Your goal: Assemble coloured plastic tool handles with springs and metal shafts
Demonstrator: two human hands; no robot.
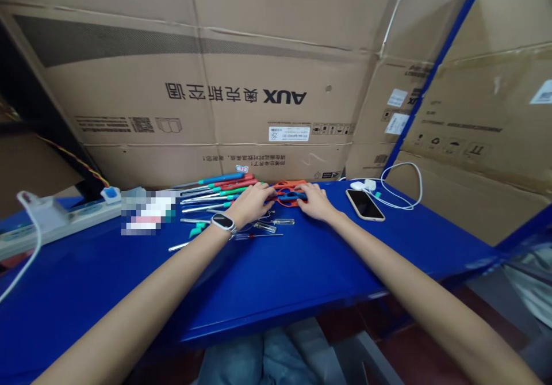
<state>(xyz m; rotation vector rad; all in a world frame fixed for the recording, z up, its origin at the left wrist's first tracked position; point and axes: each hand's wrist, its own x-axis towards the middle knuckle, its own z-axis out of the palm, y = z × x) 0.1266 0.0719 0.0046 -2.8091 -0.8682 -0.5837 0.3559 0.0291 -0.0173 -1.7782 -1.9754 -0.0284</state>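
My left hand (252, 202), with a white watch on its wrist, and my right hand (314, 201) both rest on an orange holder (288, 186) lying at the back of the blue table (276, 270). A blue-handled tool (290, 197) lies across the holder between the two hands, and the fingers of both curl onto it. Left of the holder lies a row of screwdrivers (215, 192) with red, green and blue handles. Small clear-handled screwdrivers (276, 222) lie just in front of my hands.
A phone (364, 204) lies face up to the right, beside a white charger and cable (399, 192). A white power strip (56, 218) sits at the left edge. Cardboard boxes (215, 86) wall off the back. A blue shelf post (431, 74) rises at right.
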